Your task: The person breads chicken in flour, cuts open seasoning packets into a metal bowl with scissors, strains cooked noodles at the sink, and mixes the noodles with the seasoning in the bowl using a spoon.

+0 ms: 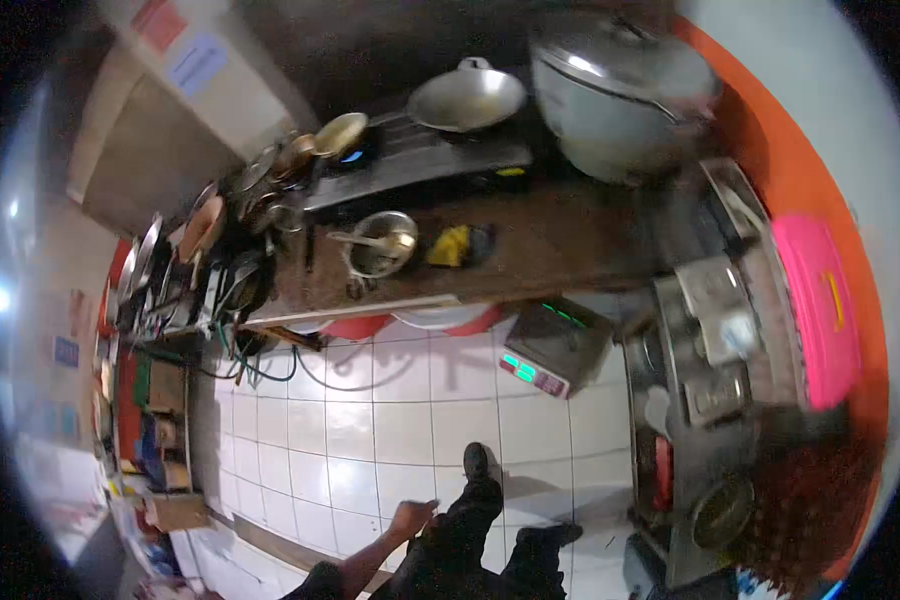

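Note:
My left hand (410, 518) hangs low beside my dark-trousered legs (470, 520). Its fingers are loosely bent, with one finger or the thumb sticking out, and nothing shows in it. The hand is over the white tiled floor (370, 425), touching no object that I can see. My right hand is out of view. A dark shoe (477, 460) is planted ahead on the tiles. Beyond it, a digital scale (547, 350) with green lit digits rests on the floor under the counter's edge.
Along the brown counter (570, 235) are a metal pot with utensils (382, 245), a yellow cloth (450, 246), a wok (467, 98) and a large lidded pot (620, 110). A shelf (675, 480) with containers and a pink lid (815, 310) stands right. Hoses (270, 372) trail at left.

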Demonstrator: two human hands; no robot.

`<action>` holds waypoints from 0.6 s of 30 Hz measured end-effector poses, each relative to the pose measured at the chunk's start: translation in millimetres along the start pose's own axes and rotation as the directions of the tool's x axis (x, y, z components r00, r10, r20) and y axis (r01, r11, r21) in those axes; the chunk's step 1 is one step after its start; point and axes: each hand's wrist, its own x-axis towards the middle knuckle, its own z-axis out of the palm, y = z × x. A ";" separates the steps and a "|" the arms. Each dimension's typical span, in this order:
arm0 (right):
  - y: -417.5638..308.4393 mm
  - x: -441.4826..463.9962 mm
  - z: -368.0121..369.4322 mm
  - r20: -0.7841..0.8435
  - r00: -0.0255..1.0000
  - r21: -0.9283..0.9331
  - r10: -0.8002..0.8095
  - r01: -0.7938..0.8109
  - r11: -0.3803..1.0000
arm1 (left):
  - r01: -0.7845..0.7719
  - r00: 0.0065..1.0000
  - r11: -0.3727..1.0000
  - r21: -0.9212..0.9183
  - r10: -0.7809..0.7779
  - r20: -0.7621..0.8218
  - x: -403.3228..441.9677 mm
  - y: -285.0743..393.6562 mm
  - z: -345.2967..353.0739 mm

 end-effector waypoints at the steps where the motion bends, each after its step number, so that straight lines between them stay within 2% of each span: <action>1: -77.2 32.0 -17.4 0.073 0.992 0.091 0.103 -0.110 0.990 | -0.004 0.990 0.983 -0.184 -0.023 -0.141 -22.2 -32.3 -2.9; 2: -142.9 68.2 -16.7 0.109 0.991 0.212 0.072 -0.093 0.973 | -0.034 0.957 0.937 -0.348 -0.070 -0.282 -46.7 -55.6 8.1; 3: -206.2 100.8 -15.0 0.109 0.994 0.328 -0.014 -0.022 0.945 | -0.023 0.906 0.871 -0.491 -0.189 -0.378 -67.1 -74.6 7.2; 4: -270.9 132.2 -16.8 0.013 0.986 0.472 -0.167 0.141 0.871 | -0.034 0.839 0.786 -0.618 -0.314 -0.445 -84.7 -91.2 8.5; 5: -306.5 173.0 3.9 0.217 0.973 0.487 -0.082 -0.035 0.873 | 0.016 0.819 0.798 -0.603 -0.356 -0.449 -99.3 -103.7 4.0; 6: -342.2 213.4 21.1 0.344 0.937 0.519 -0.063 -0.133 0.844 | 0.071 0.801 0.805 -0.588 -0.398 -0.447 -111.2 -114.2 0.7; 7: -383.6 251.8 31.3 0.446 0.894 0.558 -0.053 -0.231 0.797 | 0.074 0.735 0.502 -0.862 -0.611 -0.293 -113.1 -124.4 -0.3; 8: -427.3 285.1 34.8 0.524 0.850 0.587 -0.054 -0.314 0.746 | 0.066 0.724 0.488 -0.870 -0.624 -0.295 -108.3 -133.9 -7.4; 9: -470.2 313.3 37.4 0.566 0.821 0.604 -0.071 -0.354 0.714 | 0.032 0.678 0.279 -0.960 -0.712 -0.185 -102.4 -145.3 -16.2; 10: -509.7 337.0 36.9 0.544 0.827 0.650 -0.138 -0.312 0.693 | -0.021 0.637 0.062 -0.998 -0.769 -0.061 -91.7 -153.2 -34.4; 11: -549.9 362.9 38.3 0.518 0.830 0.697 -0.208 -0.268 0.666 | -0.022 0.598 0.086 -0.996 -0.797 -0.083 -72.9 -154.6 -60.0; 12: -587.0 387.9 44.9 0.329 0.867 0.665 -0.375 0.069 0.744 | -0.066 0.605 0.171 -0.983 -0.777 -0.176 -46.7 -165.5 -77.5; 13: -616.2 405.0 50.6 0.165 0.820 0.547 -0.548 0.386 0.743 | -0.095 0.610 0.251 -0.963 -0.750 -0.255 -19.8 -178.1 -90.9; 14: -644.4 419.4 57.7 0.151 0.818 0.536 -0.556 0.405 0.741 | -0.082 0.599 0.332 -0.940 -0.737 -0.313 11.7 -180.9 -126.7; 15: -677.4 438.8 68.0 0.122 0.816 0.529 -0.565 0.428 0.733 | -0.121 0.602 0.261 -0.958 -0.748 -0.280 45.7 -181.5 -166.2; 16: -704.6 454.2 73.3 0.121 0.813 0.533 -0.569 0.430 0.729 | -0.274 0.581 0.332 -0.903 -0.691 -0.430 83.8 -193.9 -192.1; 17: -727.8 465.1 75.0 0.224 0.807 0.607 -0.546 0.323 0.726 | -0.303 0.570 0.375 -0.876 -0.666 -0.482 114.8 -193.8 -239.0; 18: -752.9 472.6 77.9 0.329 0.787 0.666 -0.522 0.198 0.719 | -0.245 0.553 0.498 -0.832 -0.633 -0.542 141.7 -194.8 -289.6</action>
